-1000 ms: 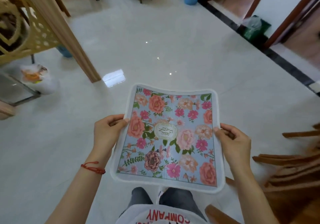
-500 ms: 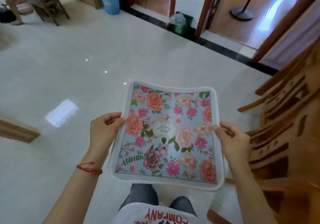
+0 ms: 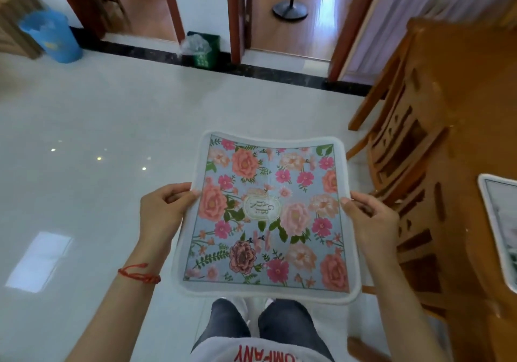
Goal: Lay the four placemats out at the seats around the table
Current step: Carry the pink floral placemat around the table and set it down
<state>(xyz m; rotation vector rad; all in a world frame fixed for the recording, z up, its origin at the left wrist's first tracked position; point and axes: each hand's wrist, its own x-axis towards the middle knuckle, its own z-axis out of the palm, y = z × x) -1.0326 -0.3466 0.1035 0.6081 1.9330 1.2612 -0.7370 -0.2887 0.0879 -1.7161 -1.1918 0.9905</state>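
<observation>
At 3 o'clock a table (image 3: 472, 87) carries a placemat (image 3: 500, 230). A floral mat (image 3: 265, 216), "COMPANY" on the shirt (image 3: 263, 352) below, is held level at centre, pinched by the left hand (image 3: 163, 210) and right hand (image 3: 369, 217).

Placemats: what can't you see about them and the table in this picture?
- Head view: the second mat on the table is cut off by the right edge; its print is blurred.
- The table's other seats lie outside the frame.
- Fingers of the left hand and right hand hide under the flowered mat.
- The mat's badge lettering is too small to read.
</observation>
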